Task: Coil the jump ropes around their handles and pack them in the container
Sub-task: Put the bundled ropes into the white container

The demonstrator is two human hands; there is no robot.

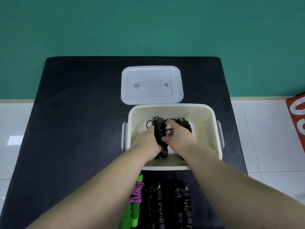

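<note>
Two coiled black ropes are inside the container, as the head view shows it. One bundle is at its middle, held and not yet set down. A second rope lies toward its right wall.

The left hand has its fingers curled round the bundle. The right hand lies against the bundle's other side with its thumb on the coils; I cannot tell whether it grasps or only steadies.

Three wound ropes lie just beside the container's near wall: a green rope with purple cord off its near-left corner, a black rope next to that, and an outer rope further right. I judge the coiling done for all that shows and the packing about half done. The lid lies off, just beyond the container's far rim.

Both arms cover the container's near wall and much of its floor, so more could lie there. The second rope is partly behind the right hand. The picture's bottom edge cuts off the three waiting ropes, and the black ones blur into the dark mat.
</note>
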